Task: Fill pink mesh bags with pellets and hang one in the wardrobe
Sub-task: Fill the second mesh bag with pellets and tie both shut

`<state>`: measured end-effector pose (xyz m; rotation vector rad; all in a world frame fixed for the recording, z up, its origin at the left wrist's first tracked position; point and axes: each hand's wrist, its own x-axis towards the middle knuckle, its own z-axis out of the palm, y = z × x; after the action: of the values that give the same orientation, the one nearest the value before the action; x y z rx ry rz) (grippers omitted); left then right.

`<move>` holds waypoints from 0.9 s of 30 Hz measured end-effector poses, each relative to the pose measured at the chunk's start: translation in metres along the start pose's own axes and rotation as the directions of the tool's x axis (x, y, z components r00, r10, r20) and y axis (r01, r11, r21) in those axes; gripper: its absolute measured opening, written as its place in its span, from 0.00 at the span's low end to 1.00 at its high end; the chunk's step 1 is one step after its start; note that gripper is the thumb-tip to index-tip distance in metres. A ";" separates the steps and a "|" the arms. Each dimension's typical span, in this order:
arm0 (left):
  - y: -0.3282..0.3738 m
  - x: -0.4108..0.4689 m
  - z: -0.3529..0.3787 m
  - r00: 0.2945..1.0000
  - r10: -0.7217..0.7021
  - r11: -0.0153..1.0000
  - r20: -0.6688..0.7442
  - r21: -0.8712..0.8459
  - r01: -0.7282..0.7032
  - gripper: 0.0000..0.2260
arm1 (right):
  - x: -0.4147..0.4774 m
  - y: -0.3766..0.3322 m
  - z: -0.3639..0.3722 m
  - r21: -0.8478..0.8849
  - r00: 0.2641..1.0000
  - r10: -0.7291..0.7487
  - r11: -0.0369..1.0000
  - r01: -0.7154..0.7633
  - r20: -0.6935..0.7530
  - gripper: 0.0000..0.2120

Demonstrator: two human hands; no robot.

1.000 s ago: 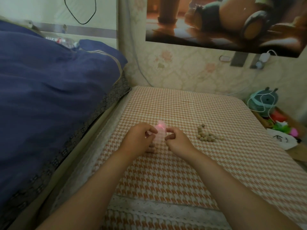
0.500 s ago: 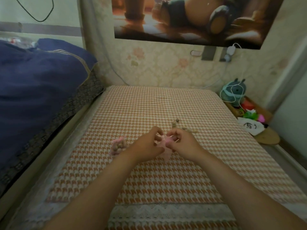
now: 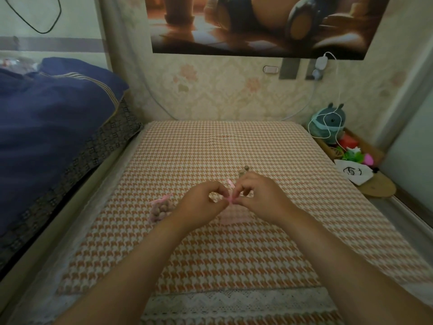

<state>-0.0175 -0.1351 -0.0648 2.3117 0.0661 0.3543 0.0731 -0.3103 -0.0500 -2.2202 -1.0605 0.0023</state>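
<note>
Here, the left hand [image 3: 201, 202] and right hand [image 3: 257, 195] both pinch a limp pink mesh bag [image 3: 230, 211] over the orange houndstooth bed [image 3: 210, 148].

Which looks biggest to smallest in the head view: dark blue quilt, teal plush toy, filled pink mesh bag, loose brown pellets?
1. Dark blue quilt, by far.
2. Teal plush toy.
3. Filled pink mesh bag.
4. Loose brown pellets, mostly hidden behind the right hand.
The toy sits farther off, so 2 over 3 is unsure.
</note>
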 end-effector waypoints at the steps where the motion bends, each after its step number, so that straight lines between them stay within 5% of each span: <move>1: 0.001 0.000 -0.003 1.000 0.013 0.999 -0.001 0.033 -0.013 0.03 | 0.001 -0.001 -0.001 -0.007 1.000 -0.016 1.000 0.016 0.005 0.04; 11: 0.003 -0.002 -0.014 1.000 0.026 0.999 -0.005 -0.027 -0.027 0.03 | 0.000 -0.011 -0.002 0.186 0.988 0.041 0.980 -0.069 0.150 0.07; 18: 0.007 -0.002 -0.016 0.995 0.091 0.992 0.046 0.079 -0.094 0.02 | -0.001 -0.009 -0.013 0.014 0.970 0.035 0.999 -0.039 0.242 0.05; 24: 0.010 -0.003 -0.013 0.996 0.094 0.995 0.005 0.026 -0.094 0.02 | -0.002 -0.013 -0.014 0.209 0.978 0.068 0.972 -0.110 0.197 0.02; 27: 0.008 -0.003 -0.020 0.993 0.100 0.990 0.070 0.093 -0.106 0.02 | -0.002 -0.008 -0.020 0.080 0.966 0.083 0.991 -0.105 0.246 0.04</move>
<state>-0.0259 -0.1268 -0.0470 2.4268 -0.0706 0.3336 0.0715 -0.3194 -0.0300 -2.2233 -1.0580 0.3657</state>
